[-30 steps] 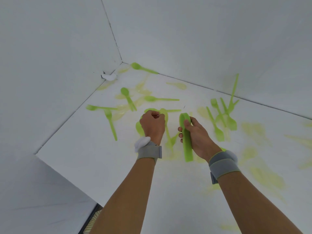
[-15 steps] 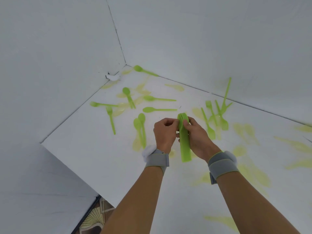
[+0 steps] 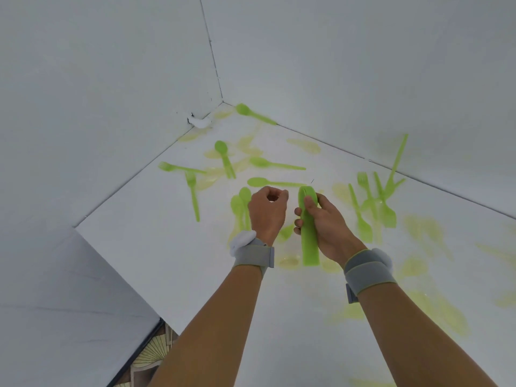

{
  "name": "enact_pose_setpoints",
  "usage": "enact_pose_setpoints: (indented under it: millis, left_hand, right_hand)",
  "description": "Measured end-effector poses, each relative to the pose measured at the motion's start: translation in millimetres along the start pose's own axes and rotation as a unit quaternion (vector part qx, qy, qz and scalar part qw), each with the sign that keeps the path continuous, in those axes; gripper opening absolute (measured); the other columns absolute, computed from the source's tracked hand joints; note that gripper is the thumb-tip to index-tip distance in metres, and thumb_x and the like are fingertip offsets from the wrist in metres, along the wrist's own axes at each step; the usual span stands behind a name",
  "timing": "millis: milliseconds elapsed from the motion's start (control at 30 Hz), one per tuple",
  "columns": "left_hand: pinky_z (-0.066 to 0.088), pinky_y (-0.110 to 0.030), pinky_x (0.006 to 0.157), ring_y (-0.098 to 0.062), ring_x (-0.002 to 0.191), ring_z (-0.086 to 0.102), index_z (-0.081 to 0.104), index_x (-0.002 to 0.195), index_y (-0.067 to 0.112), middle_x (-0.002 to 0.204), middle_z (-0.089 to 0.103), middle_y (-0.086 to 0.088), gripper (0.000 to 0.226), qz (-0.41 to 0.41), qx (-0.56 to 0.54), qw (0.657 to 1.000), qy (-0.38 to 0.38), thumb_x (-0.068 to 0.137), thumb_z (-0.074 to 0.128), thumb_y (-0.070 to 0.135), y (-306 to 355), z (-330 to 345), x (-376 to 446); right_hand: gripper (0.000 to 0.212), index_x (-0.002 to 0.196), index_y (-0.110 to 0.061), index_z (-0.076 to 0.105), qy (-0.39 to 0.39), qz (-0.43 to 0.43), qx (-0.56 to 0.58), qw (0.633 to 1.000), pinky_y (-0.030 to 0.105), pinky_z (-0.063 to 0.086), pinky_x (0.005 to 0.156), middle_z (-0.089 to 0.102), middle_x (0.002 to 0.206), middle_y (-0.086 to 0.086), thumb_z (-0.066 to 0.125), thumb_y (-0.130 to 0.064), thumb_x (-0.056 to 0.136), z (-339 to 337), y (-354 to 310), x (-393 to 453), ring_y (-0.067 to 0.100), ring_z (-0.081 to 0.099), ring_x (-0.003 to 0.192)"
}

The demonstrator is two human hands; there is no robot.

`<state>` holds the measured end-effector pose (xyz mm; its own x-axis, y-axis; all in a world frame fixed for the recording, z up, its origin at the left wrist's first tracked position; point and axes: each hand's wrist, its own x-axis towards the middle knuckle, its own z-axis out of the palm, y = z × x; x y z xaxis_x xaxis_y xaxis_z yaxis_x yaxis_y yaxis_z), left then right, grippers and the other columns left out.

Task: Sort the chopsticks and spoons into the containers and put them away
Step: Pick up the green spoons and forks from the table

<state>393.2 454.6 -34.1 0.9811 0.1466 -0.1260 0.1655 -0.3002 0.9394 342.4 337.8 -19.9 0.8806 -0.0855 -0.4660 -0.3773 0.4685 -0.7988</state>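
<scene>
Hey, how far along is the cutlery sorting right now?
Early. Already done: a stack of green spoons is gathered in the right hand. In hand: the left hand is curled beside it, apparently holding nothing. Left: loose spoons such as the corner spoon and forks such as the left fork lie scattered on the white table. No container is in view.

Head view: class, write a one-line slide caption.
Right hand grips a stack of green plastic spoons; left hand curls empty beside it above scattered cutlery.
</scene>
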Motion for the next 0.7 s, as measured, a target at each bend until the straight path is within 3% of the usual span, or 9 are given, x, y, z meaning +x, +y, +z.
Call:
enact_pose_setpoints:
  millis: [100,200,333,533,700]
  left_hand:
    - [0.046,-0.032,0.084,-0.021,0.096,0.062,0.072,0.101,0.014,0.102,0.068,-0.004,0.014,0.055,0.132,0.99,0.021,0.09,0.064,0.015,-8,-10,46]
    - [0.039,-0.037,0.093,-0.03,0.116,0.051,0.065,0.123,0.018,0.127,0.056,-0.007,0.034,0.077,0.303,0.949,-0.034,0.091,0.059,0.011,-19,-17,89]
    - [0.029,-0.036,0.094,-0.03,0.12,0.044,0.058,0.134,0.019,0.132,0.049,-0.007,0.043,0.149,0.428,0.887,-0.086,0.091,0.056,0.012,-31,-18,111]
    - [0.032,-0.038,0.089,-0.032,0.11,0.051,0.058,0.131,0.018,0.121,0.057,-0.01,0.035,0.207,0.442,0.87,-0.072,0.097,0.053,0.014,-41,-15,116]
    - [0.037,-0.041,0.082,-0.04,0.094,0.058,0.055,0.133,0.011,0.11,0.06,-0.017,0.03,0.197,0.371,0.907,-0.031,0.104,0.045,0.017,-27,-22,117]
  right_hand:
    - [0.02,0.123,-0.016,0.05,0.014,0.007,0.004,1.0,0.031,0.048,0.055,0.056,0.082,0.006,0.052,-0.026,0.107,7,-4,21,0.018,0.05,0.056]
    - [0.018,0.123,-0.016,0.05,0.023,0.015,0.017,0.999,0.031,0.046,0.056,0.055,0.083,0.006,0.052,-0.025,0.107,13,-6,40,0.018,0.049,0.057]
    - [0.019,0.123,-0.017,0.05,0.036,0.014,0.019,0.999,0.031,0.046,0.057,0.055,0.083,0.005,0.052,-0.026,0.106,19,-5,56,0.018,0.049,0.057]
    - [0.019,0.122,-0.016,0.049,0.049,-0.001,0.013,0.999,0.031,0.048,0.057,0.056,0.084,0.006,0.052,-0.025,0.107,19,-8,64,0.019,0.05,0.057]
    - [0.019,0.122,-0.015,0.051,0.055,-0.02,0.02,0.998,0.033,0.047,0.057,0.056,0.083,0.006,0.053,-0.025,0.106,11,-16,53,0.02,0.051,0.058]
